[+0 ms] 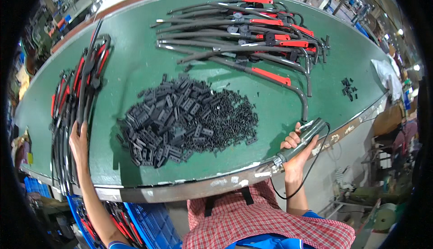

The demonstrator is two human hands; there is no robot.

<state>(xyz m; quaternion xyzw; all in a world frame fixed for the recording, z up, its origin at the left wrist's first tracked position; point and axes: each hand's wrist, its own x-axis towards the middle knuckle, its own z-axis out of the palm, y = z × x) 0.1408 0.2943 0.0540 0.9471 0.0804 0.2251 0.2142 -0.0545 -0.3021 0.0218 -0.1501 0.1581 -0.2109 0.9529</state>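
Note:
My left hand [79,141] is closed round a dark tube of a black-and-red bent tubular frame [85,75], on top of a bundle of similar frames at the left of the green table. In my right hand [295,152], at the table's front edge, is an electric screwdriver [304,137] with a dark cylindrical body and a black cord. Between my hands lies a heap of black rectangular plastic pieces [158,122]. Touching its right side is a pile of small black screws [232,118].
More black-and-red bent tubes [243,46] lie stacked across the far side of the green table [131,64]. A few small dark pieces [349,89] and a clear plastic bag [388,75] are at the right. Below the front edge, a blue crate [153,226] stands beside more frames.

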